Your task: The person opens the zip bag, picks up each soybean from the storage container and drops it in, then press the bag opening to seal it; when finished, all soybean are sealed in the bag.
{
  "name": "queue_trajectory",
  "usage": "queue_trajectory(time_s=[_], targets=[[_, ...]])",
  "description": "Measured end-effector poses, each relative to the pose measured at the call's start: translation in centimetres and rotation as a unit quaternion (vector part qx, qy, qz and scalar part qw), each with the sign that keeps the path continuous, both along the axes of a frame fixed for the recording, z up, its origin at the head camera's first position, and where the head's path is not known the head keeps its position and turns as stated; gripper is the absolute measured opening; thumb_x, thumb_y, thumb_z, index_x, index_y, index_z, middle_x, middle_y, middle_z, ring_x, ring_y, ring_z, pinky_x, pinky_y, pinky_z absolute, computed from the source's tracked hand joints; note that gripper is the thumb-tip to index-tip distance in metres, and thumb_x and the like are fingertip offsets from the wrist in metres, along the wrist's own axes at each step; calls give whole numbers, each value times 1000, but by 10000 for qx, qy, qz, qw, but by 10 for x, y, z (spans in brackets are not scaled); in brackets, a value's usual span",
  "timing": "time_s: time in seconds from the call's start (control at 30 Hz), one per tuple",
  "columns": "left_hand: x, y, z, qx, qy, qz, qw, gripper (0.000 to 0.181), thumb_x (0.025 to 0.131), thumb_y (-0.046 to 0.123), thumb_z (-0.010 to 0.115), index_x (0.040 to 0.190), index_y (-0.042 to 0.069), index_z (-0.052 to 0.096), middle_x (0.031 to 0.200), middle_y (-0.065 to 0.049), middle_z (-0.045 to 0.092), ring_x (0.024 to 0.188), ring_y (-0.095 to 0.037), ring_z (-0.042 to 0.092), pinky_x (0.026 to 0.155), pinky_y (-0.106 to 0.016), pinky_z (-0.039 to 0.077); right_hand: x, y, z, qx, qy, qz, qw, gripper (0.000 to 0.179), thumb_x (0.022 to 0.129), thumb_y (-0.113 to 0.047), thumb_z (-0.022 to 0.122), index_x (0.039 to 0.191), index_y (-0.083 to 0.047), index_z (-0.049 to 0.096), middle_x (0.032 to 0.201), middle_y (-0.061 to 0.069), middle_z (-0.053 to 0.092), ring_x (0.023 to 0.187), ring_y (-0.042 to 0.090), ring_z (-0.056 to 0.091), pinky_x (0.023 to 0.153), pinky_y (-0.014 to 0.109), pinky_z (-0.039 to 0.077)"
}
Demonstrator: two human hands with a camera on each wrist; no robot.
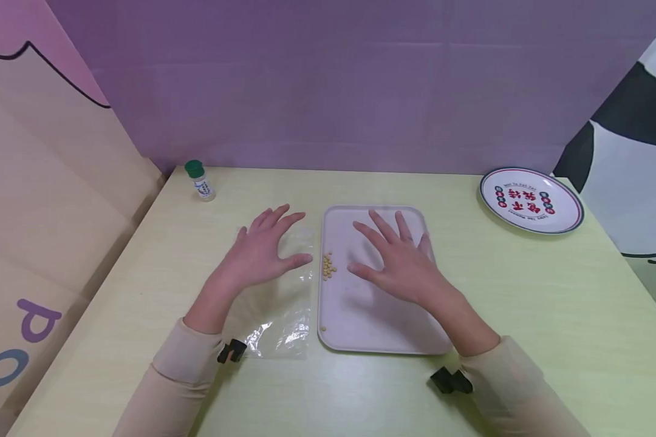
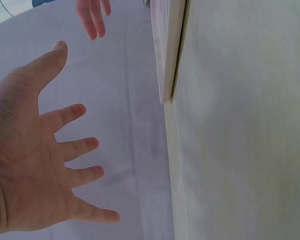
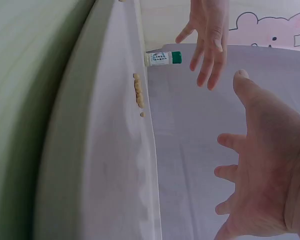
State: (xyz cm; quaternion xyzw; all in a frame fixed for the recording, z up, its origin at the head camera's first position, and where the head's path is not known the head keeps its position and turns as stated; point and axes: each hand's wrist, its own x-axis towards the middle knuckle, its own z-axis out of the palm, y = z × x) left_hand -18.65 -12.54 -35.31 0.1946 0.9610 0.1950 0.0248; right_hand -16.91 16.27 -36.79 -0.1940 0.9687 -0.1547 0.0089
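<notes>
Both hands hover with fingers spread, and neither holds anything. My left hand (image 1: 259,252) is over a clear plastic bag (image 1: 279,315) lying flat on the table. Over the white tray (image 1: 372,328) is my right hand (image 1: 401,267), its palm above the tray's middle. Several small yellowish beans (image 1: 328,267) are gathered along the tray's left side, and a single one lies near its front left corner. In the right wrist view the beans (image 3: 138,91) form a low row on the tray, with the left hand (image 3: 210,40) beyond.
A small bottle with a green cap (image 1: 199,180) stands at the table's back left. An oval plate (image 1: 531,220) with red lettering lies at the back right. A purple cloth (image 1: 328,91) hangs behind the table. Each sleeve carries a black clip-like mount (image 1: 451,381) near the wrist.
</notes>
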Motion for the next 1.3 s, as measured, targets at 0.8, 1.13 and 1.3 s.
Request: queue_trajectory(time_s=[0.8,1.13,1.3], targets=[[-20,-26,-11,1088,-391,273,9929,71,96,35,69,156,14,38,163,-16,27,149,-38,23,117,-59,27,-34,-30,1,-583,-522,522,9956,70,100,-63,46,158,-26,35,167,2,21,152,42,13,106,82,12],[-25,-35,-13,1200,-438,415,9909,70,97,34,67,156,12,37,162,-18,27,148,-41,24,117,-59,26,-47,-39,-1,-754,-612,589,9935,68,101,-61,46,156,-22,40,163,6,31,149,37,25,112,73,19],[-27,-41,-16,1201,-462,464,9906,69,97,31,66,156,10,36,162,-19,27,148,-42,23,117,-60,24,-54,-44,-4,-976,-683,654,9907,66,102,-59,46,153,-18,44,158,7,39,147,31,32,119,53,26]])
